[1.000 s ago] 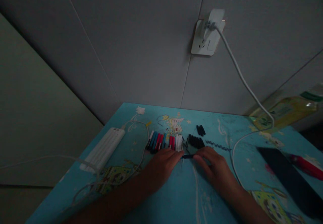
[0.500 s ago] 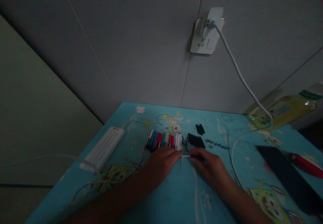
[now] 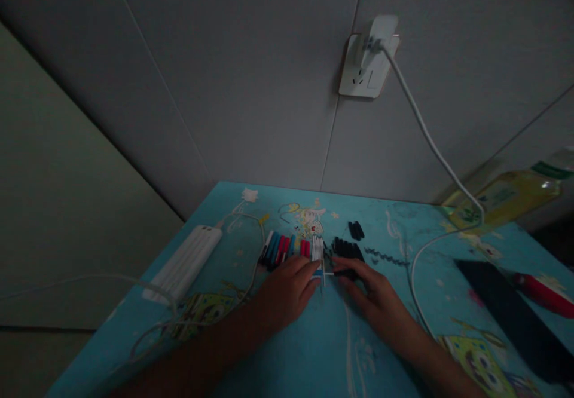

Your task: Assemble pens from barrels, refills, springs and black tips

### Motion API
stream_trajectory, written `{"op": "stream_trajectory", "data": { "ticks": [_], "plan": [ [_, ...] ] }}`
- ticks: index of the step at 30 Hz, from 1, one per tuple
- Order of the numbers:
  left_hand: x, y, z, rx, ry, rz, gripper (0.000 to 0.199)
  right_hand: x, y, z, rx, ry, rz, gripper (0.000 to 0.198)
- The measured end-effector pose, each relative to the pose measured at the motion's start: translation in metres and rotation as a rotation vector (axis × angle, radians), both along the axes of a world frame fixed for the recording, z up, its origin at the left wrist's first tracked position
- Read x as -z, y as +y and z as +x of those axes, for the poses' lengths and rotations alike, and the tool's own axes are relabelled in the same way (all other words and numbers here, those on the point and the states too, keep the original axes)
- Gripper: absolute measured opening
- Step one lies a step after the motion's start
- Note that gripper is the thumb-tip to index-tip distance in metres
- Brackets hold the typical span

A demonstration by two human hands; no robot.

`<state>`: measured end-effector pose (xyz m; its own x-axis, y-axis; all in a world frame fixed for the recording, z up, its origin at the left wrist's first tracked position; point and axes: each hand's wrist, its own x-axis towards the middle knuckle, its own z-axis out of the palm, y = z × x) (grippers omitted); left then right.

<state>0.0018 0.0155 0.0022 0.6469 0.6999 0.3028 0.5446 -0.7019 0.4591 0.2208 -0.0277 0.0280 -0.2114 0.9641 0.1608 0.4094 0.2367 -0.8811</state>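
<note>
Between my left thumb and fingers (image 3: 291,287) is a small blue pen part (image 3: 317,273). A thin white stick (image 3: 329,274) runs from it toward my right hand (image 3: 370,281), whose thumb and index finger are around a short black pen part (image 3: 347,273). Just beyond my left hand lies a row of red, blue, black and white pen barrels (image 3: 280,247). Several thin white sticks (image 3: 317,247) lie side by side at its right end. Past my right fingers is a group of black pen caps (image 3: 348,248), with two or three more black pieces (image 3: 356,230) behind.
Small dark bits (image 3: 386,257) trail to the right. A white power strip (image 3: 186,260) with cables lies left. At the right are a dark flat strip (image 3: 506,314), a red-handled tool (image 3: 542,293) and a yellow liquid bottle (image 3: 506,198). A white cable (image 3: 421,123) hangs from the wall socket (image 3: 365,81).
A blue part now shows between my left fingers, where they covered it before. My right fingers have spread slightly around the black part. Less of the white stick shows between the hands.
</note>
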Motion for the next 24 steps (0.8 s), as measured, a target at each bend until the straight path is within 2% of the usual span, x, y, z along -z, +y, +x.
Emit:
{"op": "stream_trajectory", "data": {
  "ticks": [6,12,18,21,24],
  "plan": [
    [0.000,-0.001,0.002,0.077,0.025,-0.002,0.032,0.013,0.000,0.001,0.046,0.103,-0.132,0.037],
    [0.000,0.000,-0.001,0.109,0.053,0.029,0.028,0.014,-0.001,-0.001,0.047,0.138,-0.145,0.030],
    [-0.001,0.001,-0.004,0.130,0.025,0.103,0.029,0.010,-0.003,-0.004,0.057,0.091,-0.145,0.016],
    [-0.003,0.000,-0.004,0.170,0.040,0.095,0.028,0.011,-0.004,-0.006,0.053,0.091,-0.220,0.023],
    [-0.002,0.000,-0.003,0.126,0.018,0.033,0.025,0.010,-0.004,-0.006,0.061,0.095,-0.237,0.030]
  ]
}}
